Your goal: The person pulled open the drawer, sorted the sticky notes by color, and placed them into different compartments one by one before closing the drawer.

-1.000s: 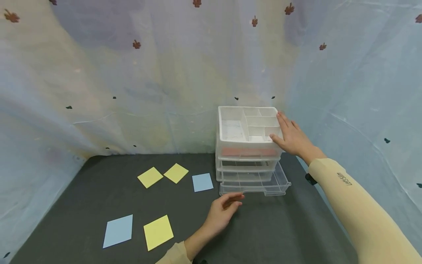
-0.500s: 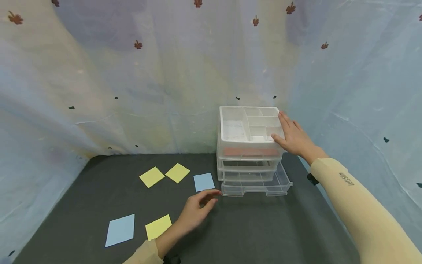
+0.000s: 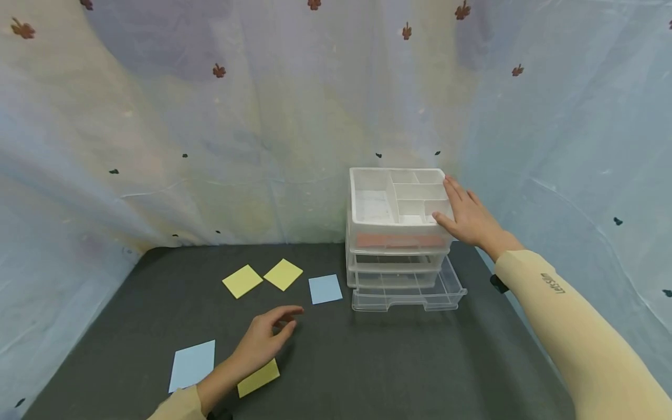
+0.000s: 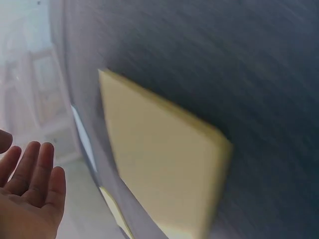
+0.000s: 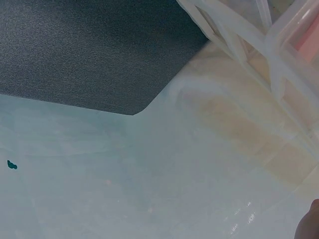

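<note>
My right hand (image 3: 469,220) rests on the right rim of a white plastic drawer organizer (image 3: 380,220), its fingers laid along the edge. The organizer's bottom clear drawer (image 3: 409,301) is pulled out toward me. Something pinkish-red (image 3: 399,240) shows through the upper drawer front. Over the table my left hand (image 3: 259,341) hangs with loosely bent fingers and holds nothing. Beneath its wrist lies a yellow sticky-note pad (image 3: 258,379), partly covered by the arm; in the left wrist view this yellow pad (image 4: 159,154) looks large and blurred.
A blue sticky-note pad (image 3: 191,363) lies at the front left, and another blue pad (image 3: 325,289) sits left of the open drawer. Two yellow pads (image 3: 242,281) are farther back. The dark table (image 3: 157,291) is bordered by a patterned curtain (image 3: 262,116) behind and at the sides.
My left hand has left the front of the pulled-out drawer and moved left across the table, above the front yellow pad. The right hand and the drawer have stayed put.
</note>
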A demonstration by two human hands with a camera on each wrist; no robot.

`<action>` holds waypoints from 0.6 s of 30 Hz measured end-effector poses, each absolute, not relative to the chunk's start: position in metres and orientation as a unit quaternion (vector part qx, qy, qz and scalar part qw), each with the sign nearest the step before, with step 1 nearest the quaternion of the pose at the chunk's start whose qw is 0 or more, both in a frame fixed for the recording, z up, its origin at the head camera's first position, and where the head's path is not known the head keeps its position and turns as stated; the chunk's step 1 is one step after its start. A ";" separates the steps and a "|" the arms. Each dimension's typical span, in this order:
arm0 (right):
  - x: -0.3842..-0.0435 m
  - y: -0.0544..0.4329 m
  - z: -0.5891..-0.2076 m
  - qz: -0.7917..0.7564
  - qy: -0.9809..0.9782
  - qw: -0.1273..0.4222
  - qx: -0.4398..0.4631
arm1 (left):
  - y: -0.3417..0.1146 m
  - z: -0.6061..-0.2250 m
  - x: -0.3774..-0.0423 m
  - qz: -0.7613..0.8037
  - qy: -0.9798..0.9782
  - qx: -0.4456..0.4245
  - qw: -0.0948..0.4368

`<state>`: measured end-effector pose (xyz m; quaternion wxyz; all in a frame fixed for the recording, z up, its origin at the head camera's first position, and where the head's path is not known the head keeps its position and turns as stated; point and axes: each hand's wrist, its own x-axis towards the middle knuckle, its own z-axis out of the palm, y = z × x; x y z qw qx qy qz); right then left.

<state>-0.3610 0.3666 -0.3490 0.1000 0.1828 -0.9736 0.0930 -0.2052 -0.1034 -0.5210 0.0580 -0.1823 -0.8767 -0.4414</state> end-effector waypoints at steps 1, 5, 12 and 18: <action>-0.361 0.367 -0.349 0.093 -0.974 0.100 0.183 | -0.109 -0.522 -0.205 -0.433 -0.881 -0.181 0.055; -0.361 0.368 -0.349 0.096 -0.973 0.100 0.184 | -0.130 -0.523 -0.205 -0.395 -0.898 -0.186 0.048; -0.360 0.369 -0.350 0.094 -0.974 0.096 0.181 | -0.159 -0.522 -0.200 -0.321 -0.927 -0.191 0.038; -0.359 0.368 -0.351 0.098 -0.972 0.101 0.186 | -0.175 -0.526 -0.188 -0.271 -0.948 -0.167 0.012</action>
